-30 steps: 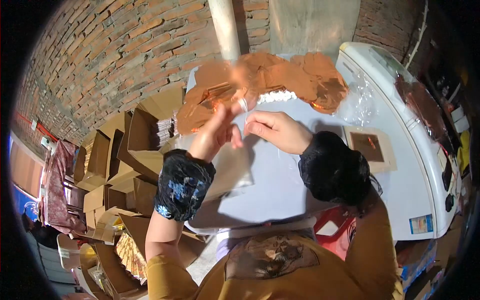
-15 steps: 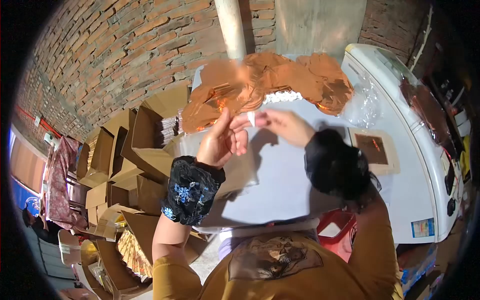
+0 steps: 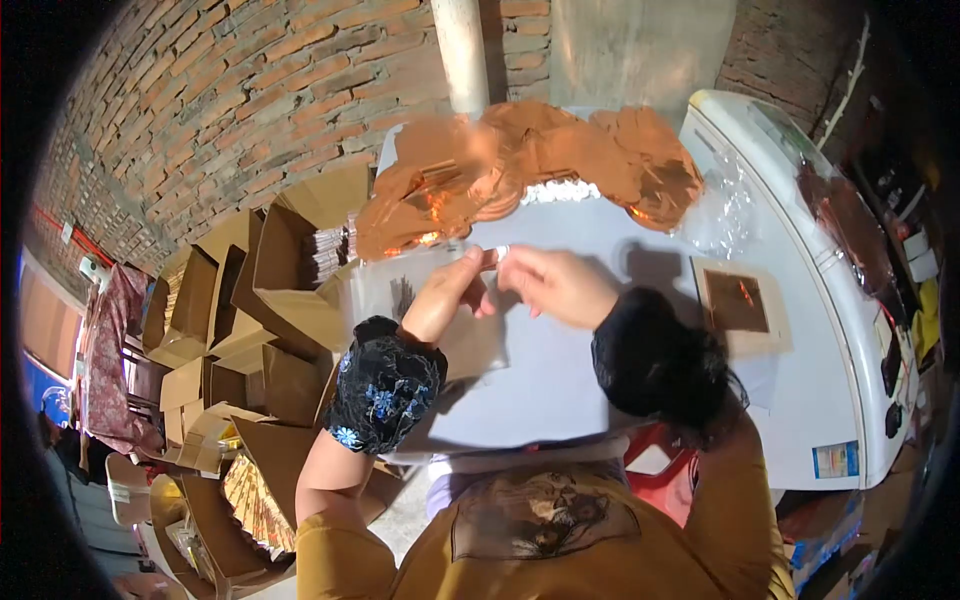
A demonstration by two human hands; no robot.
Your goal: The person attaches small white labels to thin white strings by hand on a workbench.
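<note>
Above the pale tabletop [image 3: 560, 390], my left hand [image 3: 447, 295] and my right hand [image 3: 562, 288] meet fingertip to fingertip. A small white piece [image 3: 502, 252] shows where they meet, pinched between the fingers of both hands; its exact kind is too small to tell. My left thumb lies along the index finger, and the fingers of my right hand are curled. Just beyond the hands lie crumpled shiny copper-coloured foil sheets [image 3: 540, 140]. A row of small white pieces [image 3: 560, 190] sits at the foil's near edge. Under my left hand is a clear plastic sheet or bag [image 3: 375, 300].
Open cardboard boxes [image 3: 285, 250] with packed contents crowd the left side. A framed copper-coloured square [image 3: 737, 300] lies at the right, near clear crumpled plastic [image 3: 715, 210]. A white appliance-like body [image 3: 850, 300] curves along the right edge. A brick wall [image 3: 250, 110] stands behind.
My hands have come closer together and slightly lower. My left thumb has folded down onto the index finger, and my right fingers have curled in around the small white piece.
</note>
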